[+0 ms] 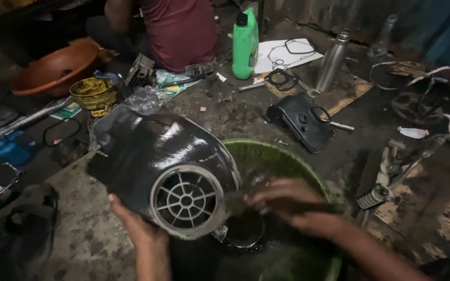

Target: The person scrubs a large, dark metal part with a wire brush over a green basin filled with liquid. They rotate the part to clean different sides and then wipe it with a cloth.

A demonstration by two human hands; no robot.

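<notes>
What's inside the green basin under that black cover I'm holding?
The green basin holds dark liquid and a small round container beneath the right hand. The black fan cover, held by the left hand, hides the basin's left part.

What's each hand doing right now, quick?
Left hand: closed on the lower edge of the black cover.
Right hand: blurred over the green basin; its grip cannot be told.

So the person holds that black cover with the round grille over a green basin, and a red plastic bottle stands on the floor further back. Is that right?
Not quite: the plastic bottle is green, not red, as the head view shows. The rest holds: the left hand holds the black cover over the green basin.
</notes>
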